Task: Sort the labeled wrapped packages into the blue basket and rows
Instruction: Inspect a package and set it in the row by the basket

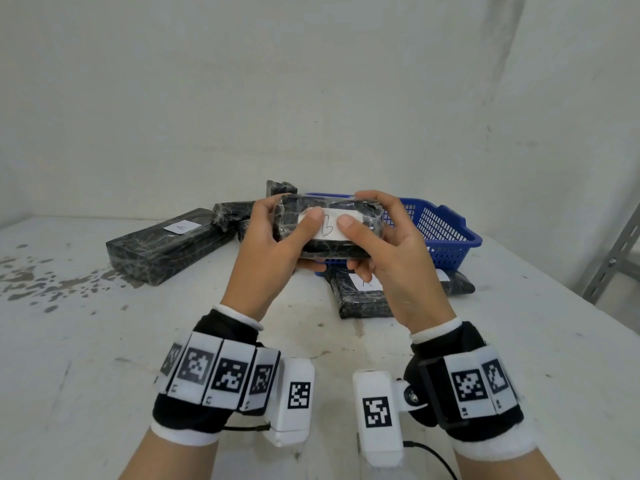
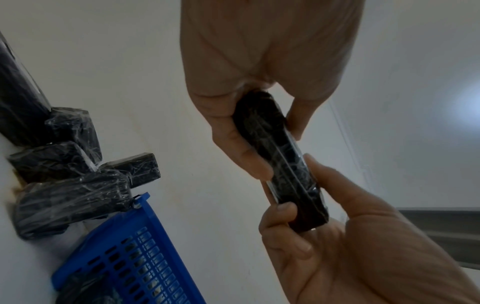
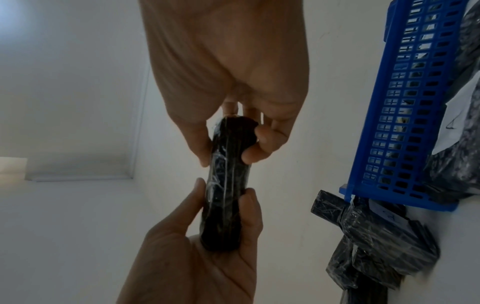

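Both hands hold one small black plastic-wrapped package [image 1: 325, 206] up above the table, level with the blue basket [image 1: 460, 237] behind it. Its white label [image 1: 327, 230] faces me with a handwritten "B". My left hand [image 1: 294, 233] grips its left end, thumb on the label and fingers underneath. My right hand [image 1: 363, 237] grips the right end the same way. The left wrist view shows the package [image 2: 280, 160] edge-on between the two hands. It also appears edge-on in the right wrist view [image 3: 226, 185].
A long black package labelled "A" [image 1: 166, 247] lies at the left of the white table [image 1: 104, 358]. Smaller wrapped packages [image 1: 235, 213] are heaped behind it. Another labelled package [image 1: 363, 296] lies under my right hand, before the basket. A grey metal upright [image 1: 613, 258] stands at the right.
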The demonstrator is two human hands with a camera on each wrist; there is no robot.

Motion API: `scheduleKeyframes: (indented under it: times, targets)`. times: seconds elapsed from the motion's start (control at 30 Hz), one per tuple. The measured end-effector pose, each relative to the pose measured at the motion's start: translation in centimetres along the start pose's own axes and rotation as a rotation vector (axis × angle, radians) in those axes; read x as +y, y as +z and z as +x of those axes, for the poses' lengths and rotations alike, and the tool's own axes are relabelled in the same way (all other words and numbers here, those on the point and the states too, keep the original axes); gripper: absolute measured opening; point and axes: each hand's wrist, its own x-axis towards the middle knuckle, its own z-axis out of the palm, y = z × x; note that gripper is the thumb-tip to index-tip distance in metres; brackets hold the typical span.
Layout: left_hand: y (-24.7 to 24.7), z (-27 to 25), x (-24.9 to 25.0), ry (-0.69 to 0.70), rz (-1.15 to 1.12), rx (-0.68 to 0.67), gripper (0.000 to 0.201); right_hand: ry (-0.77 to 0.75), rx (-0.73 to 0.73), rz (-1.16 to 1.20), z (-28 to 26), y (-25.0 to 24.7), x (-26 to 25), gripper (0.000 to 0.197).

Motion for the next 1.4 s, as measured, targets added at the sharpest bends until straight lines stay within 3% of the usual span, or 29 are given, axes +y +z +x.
scheduleKeyframes:
  times: [0.17,0.37,0.57,0.73,0.9,1.1,1.4]
  targets:
    - [0.05,-0.13,-0.14,0.043,0.032,0.004,0.061,-0.022,-0.022,-0.016,-0.12,-0.09,-0.01,0.048]
    - [0.20,-0.22,-0.24,0.097,0.006,0.002,0.032,-0.052,-0.025,-0.016,-0.19,0.31,0.04,0.036]
    - [0.35,-0.22,-0.30,0.092,0.020,-0.023,0.022,-0.037,0.002,0.054,-0.36,0.32,-0.37,0.011]
    - [0.27,0.15,-0.34,-0.002,-0.018,-0.013,0.034,-0.072,0.036,-0.068,-0.13,0.27,0.28,0.007]
    - [0.19,0.38,-0.32,-0.021,-0.093,0.003,0.051,-0.062,0.029,0.008,-0.03,0.47,0.26,0.011]
    - [0.23,0.37,-0.24,0.009,-0.109,0.022,0.019,-0.011,0.026,0.050,0.17,0.21,0.08,0.018]
    - [0.22,0.08,-0.32,0.099,-0.061,0.031,0.011,-0.019,-0.017,-0.039,0.04,0.27,0.58,0.007]
